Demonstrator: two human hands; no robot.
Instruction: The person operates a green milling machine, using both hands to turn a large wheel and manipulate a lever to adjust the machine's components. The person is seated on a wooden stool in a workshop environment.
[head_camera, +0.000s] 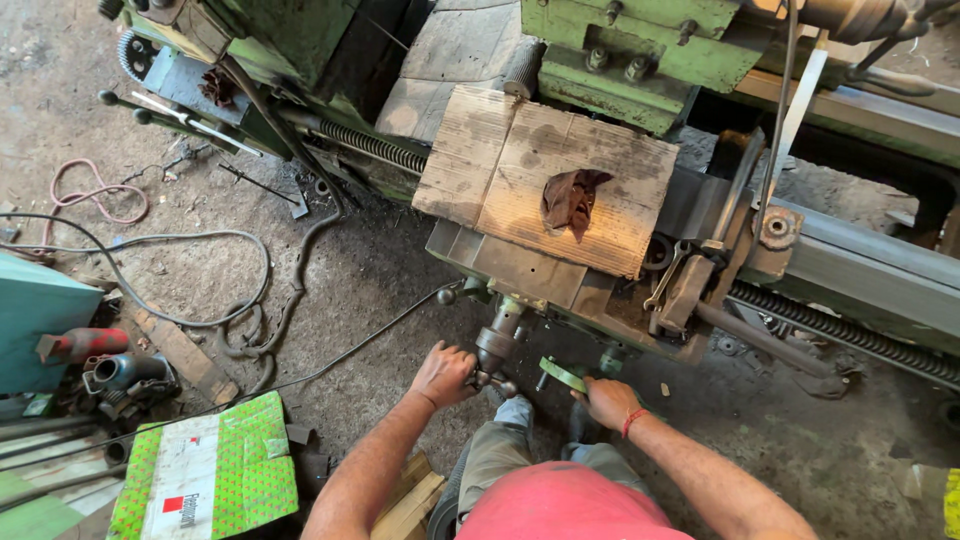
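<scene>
The left hand is gripping the lathe's grey carriage handwheel, while the right hand is closing around a green lever beside it.

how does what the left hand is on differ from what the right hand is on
The left hand grips a thick grey metal crank handle that stands out from the lathe apron. The right hand holds a thin flat green lever, much slimmer and lying at a slant. The handle is bare metal; the lever is painted. Both are controls low on the same machine front.
</scene>
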